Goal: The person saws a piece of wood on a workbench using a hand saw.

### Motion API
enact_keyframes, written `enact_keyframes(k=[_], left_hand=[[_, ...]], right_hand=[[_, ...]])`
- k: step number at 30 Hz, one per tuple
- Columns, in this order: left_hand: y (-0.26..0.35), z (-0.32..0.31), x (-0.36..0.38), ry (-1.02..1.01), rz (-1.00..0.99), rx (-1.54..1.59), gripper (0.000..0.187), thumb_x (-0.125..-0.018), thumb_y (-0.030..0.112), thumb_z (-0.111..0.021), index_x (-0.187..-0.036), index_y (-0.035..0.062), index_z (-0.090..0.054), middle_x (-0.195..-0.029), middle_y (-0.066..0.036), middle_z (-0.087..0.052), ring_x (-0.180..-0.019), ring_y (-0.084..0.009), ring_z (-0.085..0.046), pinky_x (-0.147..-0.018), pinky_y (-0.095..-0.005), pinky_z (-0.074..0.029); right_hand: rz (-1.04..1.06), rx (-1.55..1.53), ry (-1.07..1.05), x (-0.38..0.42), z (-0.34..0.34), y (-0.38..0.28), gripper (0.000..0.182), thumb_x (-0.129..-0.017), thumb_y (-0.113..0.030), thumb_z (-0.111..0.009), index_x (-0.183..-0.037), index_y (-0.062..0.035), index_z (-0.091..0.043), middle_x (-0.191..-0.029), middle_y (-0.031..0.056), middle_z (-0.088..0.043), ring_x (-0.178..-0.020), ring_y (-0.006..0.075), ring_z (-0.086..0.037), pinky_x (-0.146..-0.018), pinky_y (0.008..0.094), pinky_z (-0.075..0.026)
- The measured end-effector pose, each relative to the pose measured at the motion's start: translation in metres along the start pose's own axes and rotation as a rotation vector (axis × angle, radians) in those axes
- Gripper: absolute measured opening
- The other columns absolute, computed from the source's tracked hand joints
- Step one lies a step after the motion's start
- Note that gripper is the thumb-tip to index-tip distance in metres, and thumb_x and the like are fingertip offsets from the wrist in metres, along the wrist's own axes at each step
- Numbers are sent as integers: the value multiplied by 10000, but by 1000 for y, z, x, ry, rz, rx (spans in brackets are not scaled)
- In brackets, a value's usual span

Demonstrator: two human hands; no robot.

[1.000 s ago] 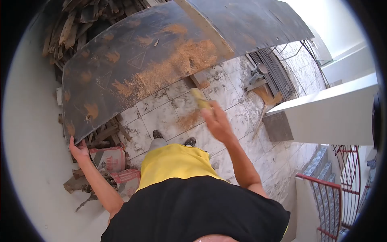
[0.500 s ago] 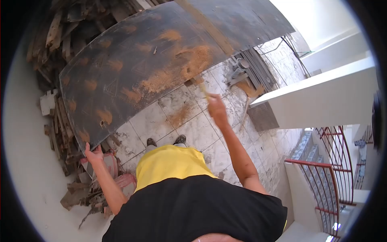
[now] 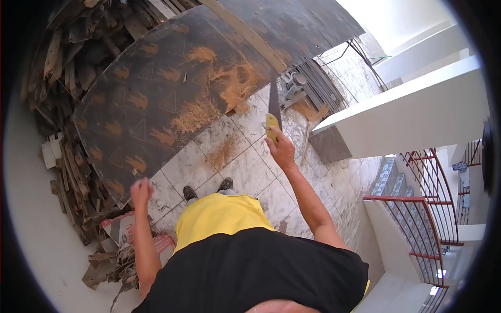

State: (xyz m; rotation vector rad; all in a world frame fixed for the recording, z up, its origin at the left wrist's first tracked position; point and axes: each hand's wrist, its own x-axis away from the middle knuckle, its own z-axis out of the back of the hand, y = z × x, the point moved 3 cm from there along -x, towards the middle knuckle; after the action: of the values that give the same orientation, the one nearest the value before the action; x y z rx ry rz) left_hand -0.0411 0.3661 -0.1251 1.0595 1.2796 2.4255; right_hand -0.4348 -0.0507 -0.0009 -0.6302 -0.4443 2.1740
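My right hand (image 3: 282,152) is closed around the yellow handle of a hand saw (image 3: 275,99). The blade points away from me, its tip near the end of a wooden strip (image 3: 245,32) that lies across a large dark board (image 3: 156,94). Orange-brown sawdust (image 3: 229,83) is scattered over the board. By the board's near left corner is my left hand (image 3: 141,194), smeared by motion, so its fingers cannot be made out clearly. A small wood block (image 3: 241,108) shows under the board's near edge.
Scrap timber (image 3: 68,57) is heaped behind and left of the board, with torn sacks (image 3: 122,229) by my left arm. Metal bars (image 3: 321,86) lie on the tiled floor to the right. A white low wall (image 3: 396,115) and red stair railing (image 3: 396,199) stand further right.
My left hand has come off the board's corner and moved right. My right hand has shifted slightly, and the saw blade now shows clearly beyond the board's near edge.
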Motion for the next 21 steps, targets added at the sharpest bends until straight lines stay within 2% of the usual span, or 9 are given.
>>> enact_keyframes(k=[1,3,5,6,10,13,18,19,21], left_hand=[[75,-20,8,191,-165,-55,361,-970,334,-635,-844,4,-711,-740,-47,-691,-723,-128,-653,-648,-315,-488],[159,-59,-33,352,-465,-68,356,-978,329,-616,-1025,-6,-729,-941,-131,-751,-862,-234,-704,-789,-342,-515],[233,-97,-93,318,-707,-176,389,-994,332,-579,-1207,25,-685,-1233,-178,-689,-1152,-356,-643,-966,-388,-491],[262,-114,-134,200,-735,-234,494,-1011,374,-532,-1361,31,-592,-1413,-203,-580,-1324,-369,-532,-1101,-437,-408],[357,-193,-288,337,-726,-594,734,-1029,527,-434,-1552,20,-348,-1628,-238,-294,-1517,-422,-241,-1229,-549,-189],[397,-252,-329,444,-888,-672,715,-1034,525,-428,-1544,28,-371,-1626,-201,-320,-1513,-376,-276,-1231,-526,-206],[414,-345,-241,-115,-1311,-763,537,-1062,393,-438,-1471,49,-493,-1556,-156,-452,-1491,-324,-343,-1236,-456,-234],[424,-351,-208,-136,-1299,-773,537,-1062,393,-438,-1471,49,-493,-1556,-156,-452,-1491,-324,-343,-1236,-456,-234],[418,-364,-154,-454,-1180,-1003,491,-1065,347,-446,-1433,35,-536,-1548,-144,-467,-1496,-309,-337,-1244,-448,-232]], right_hand=[[-61,-37,6,0,12,2,496,-896,-307,-748,-1352,-174,-607,-940,162,-722,-808,353,-707,-708,434,-557],[-115,-81,12,6,18,11,490,-892,-299,-760,-1339,-165,-613,-893,166,-714,-778,345,-705,-694,424,-553],[-208,-194,94,17,17,24,469,-896,-273,-764,-1324,-154,-616,-794,157,-679,-692,294,-675,-644,389,-527],[-276,-228,92,26,14,32,461,-899,-264,-762,-1320,-147,-617,-761,147,-662,-661,267,-648,-626,376,-514],[-442,-285,76,87,24,60,440,-886,-229,-781,-1286,-116,-635,-698,108,-617,-608,189,-587,-594,344,-493],[-521,-206,37,137,47,81,440,-878,-204,-790,-1280,-106,-640,-700,95,-620,-608,167,-584,-592,328,-491],[-696,-146,0,207,65,116,381,-914,-117,-750,-1274,-73,-635,-663,-4,-566,-573,66,-493,-529,249,-405],[-709,-202,29,208,57,130,375,-921,-111,-743,-1276,-68,-632,-671,-9,-572,-573,64,-498,-526,245,-404],[-743,-288,26,201,54,138,368,-931,-100,-730,-1283,-63,-627,-693,-10,-593,-577,60,-511,-523,240,-406]])
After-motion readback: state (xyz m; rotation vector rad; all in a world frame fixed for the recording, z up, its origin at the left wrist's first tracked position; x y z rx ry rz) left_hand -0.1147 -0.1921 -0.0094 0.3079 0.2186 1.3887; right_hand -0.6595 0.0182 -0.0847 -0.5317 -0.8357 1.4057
